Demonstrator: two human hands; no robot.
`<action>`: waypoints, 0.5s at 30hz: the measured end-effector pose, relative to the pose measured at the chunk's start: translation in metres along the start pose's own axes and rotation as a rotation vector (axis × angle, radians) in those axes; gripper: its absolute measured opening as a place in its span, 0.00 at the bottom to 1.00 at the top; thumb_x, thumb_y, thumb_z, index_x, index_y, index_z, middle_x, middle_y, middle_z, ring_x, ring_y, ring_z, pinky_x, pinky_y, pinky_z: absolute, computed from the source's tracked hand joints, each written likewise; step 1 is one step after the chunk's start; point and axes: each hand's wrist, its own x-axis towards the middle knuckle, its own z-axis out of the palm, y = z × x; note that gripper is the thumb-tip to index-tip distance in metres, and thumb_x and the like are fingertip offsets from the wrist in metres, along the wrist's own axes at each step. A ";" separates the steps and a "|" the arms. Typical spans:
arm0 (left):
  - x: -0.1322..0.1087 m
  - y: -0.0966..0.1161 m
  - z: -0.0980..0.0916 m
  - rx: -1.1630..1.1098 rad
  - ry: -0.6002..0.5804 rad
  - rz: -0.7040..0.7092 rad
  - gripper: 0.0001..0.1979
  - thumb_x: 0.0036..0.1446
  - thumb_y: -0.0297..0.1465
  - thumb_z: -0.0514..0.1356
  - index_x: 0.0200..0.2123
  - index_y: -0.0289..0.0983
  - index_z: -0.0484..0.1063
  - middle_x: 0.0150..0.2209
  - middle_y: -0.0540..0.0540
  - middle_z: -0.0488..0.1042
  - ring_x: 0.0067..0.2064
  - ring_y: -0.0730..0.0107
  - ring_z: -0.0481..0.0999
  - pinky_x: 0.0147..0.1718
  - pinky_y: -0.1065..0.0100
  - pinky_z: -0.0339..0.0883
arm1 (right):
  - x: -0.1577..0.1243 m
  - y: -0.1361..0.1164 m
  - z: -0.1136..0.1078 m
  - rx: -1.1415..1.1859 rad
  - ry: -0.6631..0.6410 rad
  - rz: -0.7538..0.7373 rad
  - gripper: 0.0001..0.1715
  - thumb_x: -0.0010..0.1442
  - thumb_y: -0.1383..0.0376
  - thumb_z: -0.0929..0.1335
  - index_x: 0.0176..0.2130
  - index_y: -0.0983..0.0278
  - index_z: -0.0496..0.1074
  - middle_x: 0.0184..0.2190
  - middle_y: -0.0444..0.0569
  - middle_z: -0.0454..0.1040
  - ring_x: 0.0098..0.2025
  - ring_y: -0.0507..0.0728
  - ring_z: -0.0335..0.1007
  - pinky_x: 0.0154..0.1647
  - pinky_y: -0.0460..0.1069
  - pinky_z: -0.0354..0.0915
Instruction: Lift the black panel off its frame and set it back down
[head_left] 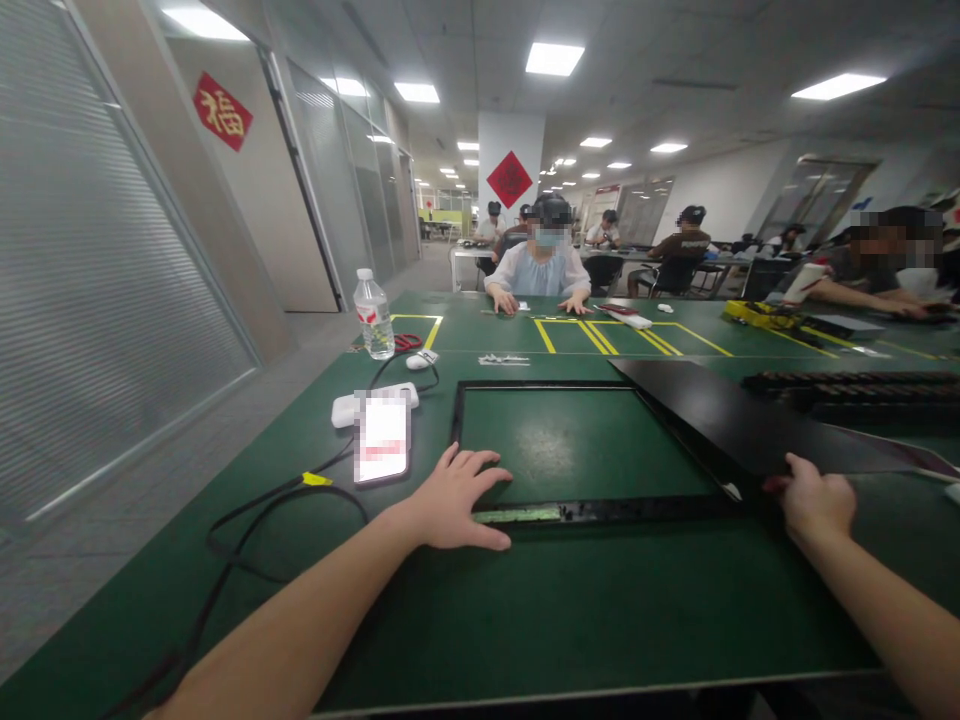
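A thin black rectangular frame (pixel 645 509) lies flat on the green table (pixel 570 610), with the tabletop showing through its middle. Fingers spread, my left hand (pixel 463 497) rests over the frame's near left corner. My right hand (pixel 819 500) is closed on the near edge of a flat black panel (pixel 720 410). That panel is tilted and overlaps the frame's right side. A small white piece (pixel 732 491) shows by the frame's near right corner. What lies under the panel is hidden.
Left of the frame are a lit phone (pixel 384 437), a white mouse (pixel 422 359), black cables (pixel 247 520) and a water bottle (pixel 373 315). A person (pixel 544 262) sits opposite, hands on the table. Dark strips (pixel 847 385) and a yellow tray (pixel 757 315) are at right.
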 end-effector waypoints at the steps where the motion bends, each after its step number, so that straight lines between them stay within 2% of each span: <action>1: 0.000 0.001 -0.001 0.001 -0.003 0.000 0.46 0.54 0.60 0.68 0.69 0.44 0.69 0.74 0.34 0.62 0.74 0.33 0.60 0.72 0.29 0.36 | -0.001 -0.002 -0.001 0.032 -0.011 0.067 0.23 0.61 0.55 0.68 0.18 0.60 0.68 0.18 0.53 0.71 0.24 0.61 0.69 0.29 0.56 0.62; 6: -0.001 0.005 -0.006 0.017 -0.040 -0.027 0.45 0.55 0.58 0.69 0.70 0.42 0.68 0.75 0.33 0.61 0.75 0.35 0.58 0.73 0.30 0.36 | -0.009 -0.013 -0.004 0.058 0.001 0.105 0.20 0.61 0.57 0.70 0.21 0.60 0.68 0.16 0.50 0.67 0.24 0.60 0.65 0.31 0.56 0.59; 11: -0.002 0.006 -0.007 -0.013 -0.034 -0.024 0.44 0.55 0.56 0.69 0.70 0.43 0.68 0.74 0.33 0.62 0.75 0.34 0.58 0.72 0.29 0.36 | -0.011 -0.014 -0.007 0.045 -0.016 0.137 0.17 0.61 0.55 0.70 0.24 0.59 0.68 0.19 0.50 0.70 0.25 0.61 0.67 0.30 0.56 0.59; 15: -0.005 0.012 -0.008 -0.004 -0.020 -0.082 0.46 0.53 0.59 0.69 0.70 0.45 0.69 0.75 0.35 0.62 0.75 0.27 0.56 0.68 0.19 0.27 | -0.010 -0.011 -0.008 0.072 -0.018 0.195 0.15 0.57 0.53 0.72 0.29 0.57 0.66 0.21 0.48 0.71 0.25 0.62 0.69 0.27 0.56 0.61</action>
